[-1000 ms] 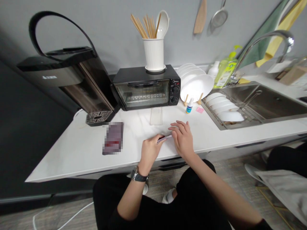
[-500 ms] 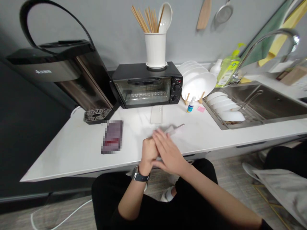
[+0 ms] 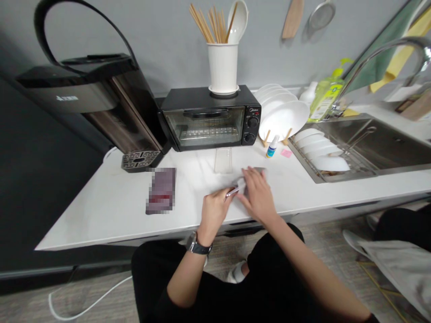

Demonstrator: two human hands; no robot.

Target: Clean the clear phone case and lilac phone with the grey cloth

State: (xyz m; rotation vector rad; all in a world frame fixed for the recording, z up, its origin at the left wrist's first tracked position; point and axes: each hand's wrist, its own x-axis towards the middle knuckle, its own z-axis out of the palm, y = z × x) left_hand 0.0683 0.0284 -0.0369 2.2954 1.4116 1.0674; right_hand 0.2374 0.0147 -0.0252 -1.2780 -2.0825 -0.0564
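Observation:
My left hand (image 3: 214, 208), with a watch at its wrist, is closed round one end of a thin flat object (image 3: 232, 192), perhaps a phone seen edge-on. Beside it on the right, my right hand (image 3: 259, 195) has its fingers stretched out over a pale cloth or wipe (image 3: 241, 183). A grey flat edge (image 3: 260, 169) shows just beyond the right fingertips. Behind the hands a clear phone case (image 3: 223, 160) lies on the white counter (image 3: 111, 215). To the left lies a pixelated dark purple item (image 3: 161, 190).
A black toaster oven (image 3: 208, 125) carries a white utensil holder (image 3: 222, 67). The water dispenser (image 3: 117, 112) stands left. A small spray bottle (image 3: 272, 146), pink paper (image 3: 286, 153), plates (image 3: 286, 119) and the sink (image 3: 397, 143) are to the right. Another person's pale garment (image 3: 397, 264) shows lower right.
My hands, earlier overlapping, have come apart. The right hand has moved right and forward; the left now shows a thin object in its fingers. The view has shifted slightly.

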